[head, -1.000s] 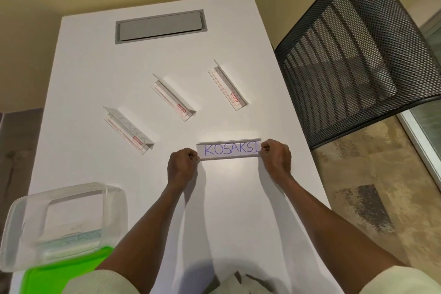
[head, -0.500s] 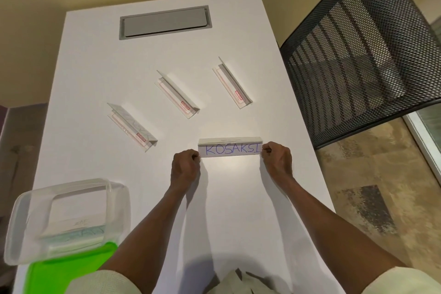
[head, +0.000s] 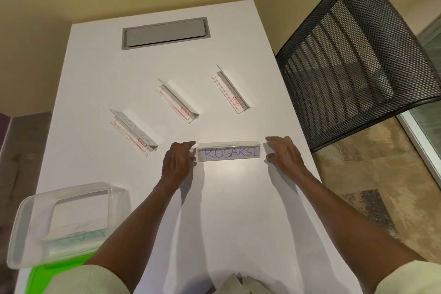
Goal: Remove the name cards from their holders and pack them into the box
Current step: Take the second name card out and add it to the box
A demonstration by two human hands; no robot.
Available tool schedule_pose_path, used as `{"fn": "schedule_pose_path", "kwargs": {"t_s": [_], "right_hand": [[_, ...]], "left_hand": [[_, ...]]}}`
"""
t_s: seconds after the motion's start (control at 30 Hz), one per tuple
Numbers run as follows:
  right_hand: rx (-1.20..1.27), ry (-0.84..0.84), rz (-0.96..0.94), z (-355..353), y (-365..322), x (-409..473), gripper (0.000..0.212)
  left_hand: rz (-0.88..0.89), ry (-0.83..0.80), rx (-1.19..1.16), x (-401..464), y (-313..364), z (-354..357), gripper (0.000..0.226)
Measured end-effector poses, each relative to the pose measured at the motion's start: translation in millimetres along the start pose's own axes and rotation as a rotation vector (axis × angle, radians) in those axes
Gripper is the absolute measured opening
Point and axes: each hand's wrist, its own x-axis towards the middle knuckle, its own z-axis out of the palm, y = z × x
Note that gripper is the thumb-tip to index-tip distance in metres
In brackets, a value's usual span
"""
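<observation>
Clear holders (head: 228, 151), four; box (head: 69, 222), one.

A clear acrylic holder with a white "KOSAKSI" name card (head: 228, 154) stands on the white rectangular table (head: 100, 74), between the left hand (head: 177, 160) and right hand (head: 284, 151), fingers extended. Three further clear holders (head: 177, 100) lie beyond; a translucent plastic box (head: 69, 222) sits near left.

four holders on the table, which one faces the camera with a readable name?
The KOSAKSI holder, between the two hands; the other three lie angled farther back, no name legible.
</observation>
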Motion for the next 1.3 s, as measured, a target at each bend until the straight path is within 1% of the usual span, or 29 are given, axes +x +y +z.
{"fn": "schedule_pose_path", "kwargs": {"t_s": [0.13, 0.2, 0.27, 0.3, 0.37, 0.43, 0.53, 0.63, 0.73, 0.83, 0.97, 1.03, 1.1, 1.17, 1.3], "right_hand": [[-0.195, -0.097, -0.087, -6.2, -4.0, 14.3, 0.040], [-0.290, -0.109, -0.165, -4.8, -9.0, 20.6, 0.035], [-0.307, -0.103, -0.206, -1.9, -11.9, 24.4, 0.031], [-0.311, -0.100, -0.227, 0.4, -11.5, 26.6, 0.032], [-0.344, -0.104, -0.261, 5.1, -9.9, 30.1, 0.046], [-0.381, -0.104, -0.279, 9.3, -9.4, 32.0, 0.051], [-0.381, -0.113, -0.257, 12.4, -9.9, 31.8, 0.046], [-0.341, -0.142, -0.194, 10.7, -12.3, 29.6, 0.036], [-0.340, -0.132, -0.213, 11.7, -11.3, 28.3, 0.037], [-0.309, -0.107, -0.212, 10.8, -15.7, 25.8, 0.036], [-0.373, -0.082, -0.224, 11.4, -21.2, 25.0, 0.036], [-0.379, -0.063, -0.245, 10.7, -24.2, 22.9, 0.034], [-0.379, -0.069, -0.239, 9.7, -25.9, 20.5, 0.035], [-0.388, -0.076, -0.220, 7.5, -26.9, 18.1, 0.035], [-0.381, -0.086, -0.201, 3.0, -33.8, 11.7, 0.036]], "left_hand": [[-0.059, -0.151, -0.017, 16.4, 1.7, 2.2, 0.057], [-0.094, -0.209, -0.014, 21.6, 2.3, 4.9, 0.057], [-0.111, -0.247, -0.009, 25.5, 1.9, 8.5, 0.057], [-0.116, -0.263, -0.006, 27.0, 1.7, 10.0, 0.056], [-0.120, -0.284, -0.003, 29.7, 1.5, 12.0, 0.053], [-0.115, -0.285, -0.003, 31.5, 1.4, 12.8, 0.051], [-0.081, -0.259, -0.008, 32.1, 3.1, 13.2, 0.045], [-0.076, -0.252, -0.010, 33.6, 5.7, 10.9, 0.038], [-0.051, -0.243, -0.013, 35.8, 7.8, 9.1, 0.033], [-0.030, -0.252, 0.011, 36.9, 9.7, 7.3, 0.032], [-0.035, -0.227, 0.014, 36.4, 12.3, 5.9, 0.030], [-0.027, -0.245, 0.049, 37.0, 13.6, 5.9, 0.029], [-0.031, -0.281, 0.110, 38.1, 14.2, 4.5, 0.030], [-0.046, -0.283, 0.132, 37.3, 14.6, 1.5, 0.029], [-0.031, -0.261, 0.101, 31.3, 14.5, -7.8, 0.028]]}}
